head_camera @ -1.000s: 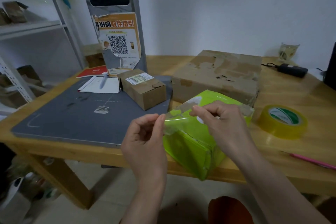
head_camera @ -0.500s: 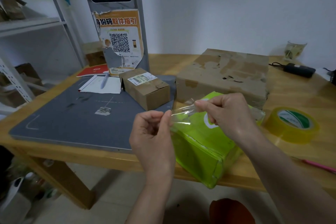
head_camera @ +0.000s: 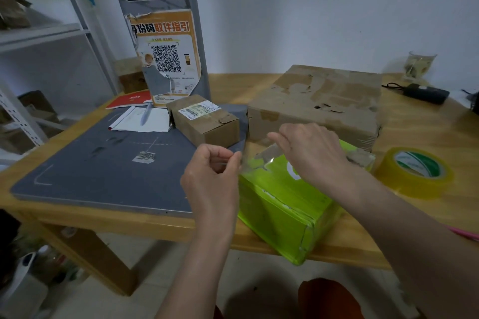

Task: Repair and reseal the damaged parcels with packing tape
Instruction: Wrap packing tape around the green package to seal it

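We cannot read the label (head_camera: pixel 199 109) on the small box (head_camera: pixel 204 122); its print is too small. The right hand (head_camera: pixel 311 153) hides part of the green parcel (head_camera: pixel 285 204) top. The pink pen (head_camera: pixel 464 234) is cut off by the right edge. The clear tape strip (head_camera: pixel 255 159) between the hands is blurred.
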Tool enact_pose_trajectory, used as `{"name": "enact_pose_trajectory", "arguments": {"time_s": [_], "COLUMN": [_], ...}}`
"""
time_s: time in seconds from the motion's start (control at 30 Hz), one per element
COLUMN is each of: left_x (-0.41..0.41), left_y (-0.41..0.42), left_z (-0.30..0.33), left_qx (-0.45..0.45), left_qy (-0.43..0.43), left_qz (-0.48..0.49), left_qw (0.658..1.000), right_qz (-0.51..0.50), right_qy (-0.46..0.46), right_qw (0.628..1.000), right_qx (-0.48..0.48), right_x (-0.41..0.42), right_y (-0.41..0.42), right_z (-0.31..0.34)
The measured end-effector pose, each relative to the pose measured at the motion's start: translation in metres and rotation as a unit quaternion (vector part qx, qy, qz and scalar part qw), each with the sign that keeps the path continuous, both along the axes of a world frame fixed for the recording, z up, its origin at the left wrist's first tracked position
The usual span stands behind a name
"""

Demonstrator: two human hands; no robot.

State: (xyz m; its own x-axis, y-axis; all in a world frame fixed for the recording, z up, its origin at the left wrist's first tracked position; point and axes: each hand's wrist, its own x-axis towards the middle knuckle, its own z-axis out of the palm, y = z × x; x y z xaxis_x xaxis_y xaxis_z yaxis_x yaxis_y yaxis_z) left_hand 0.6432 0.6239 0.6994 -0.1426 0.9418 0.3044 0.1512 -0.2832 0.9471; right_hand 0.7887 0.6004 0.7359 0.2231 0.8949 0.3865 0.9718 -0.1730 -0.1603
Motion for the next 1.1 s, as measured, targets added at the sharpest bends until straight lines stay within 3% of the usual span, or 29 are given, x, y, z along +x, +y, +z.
{"name": "enact_pose_trajectory", "arguments": {"time_s": [0.2,0.63,0.8,1.0,1.1], "left_x": [-0.003,-0.004,-0.008,-0.025,-0.027], "left_y": [0.005,0.007,0.003,0.013,0.008], "left_z": [0.003,0.002,0.005,-0.011,-0.016], "left_qx": [0.01,0.054,0.018,-0.05,0.113], "left_qy": [0.134,0.28,0.356,0.3,0.259], "left_qz": [-0.005,-0.011,0.006,0.027,0.032], "left_qw": [0.991,0.959,0.934,0.952,0.959], "right_qz": [0.018,0.057,0.064,0.046,0.042], "right_qy": [-0.045,-0.11,-0.127,-0.144,-0.137], "right_qw": [0.998,0.991,0.988,0.987,0.987], "right_qx": [-0.046,-0.059,-0.058,-0.061,-0.066], "right_x": [0.004,0.003,0.002,-0.001,-0.004], "right_y": [0.017,0.019,0.019,0.016,0.014], "right_z": [-0.011,-0.019,-0.021,-0.021,-0.02]}}
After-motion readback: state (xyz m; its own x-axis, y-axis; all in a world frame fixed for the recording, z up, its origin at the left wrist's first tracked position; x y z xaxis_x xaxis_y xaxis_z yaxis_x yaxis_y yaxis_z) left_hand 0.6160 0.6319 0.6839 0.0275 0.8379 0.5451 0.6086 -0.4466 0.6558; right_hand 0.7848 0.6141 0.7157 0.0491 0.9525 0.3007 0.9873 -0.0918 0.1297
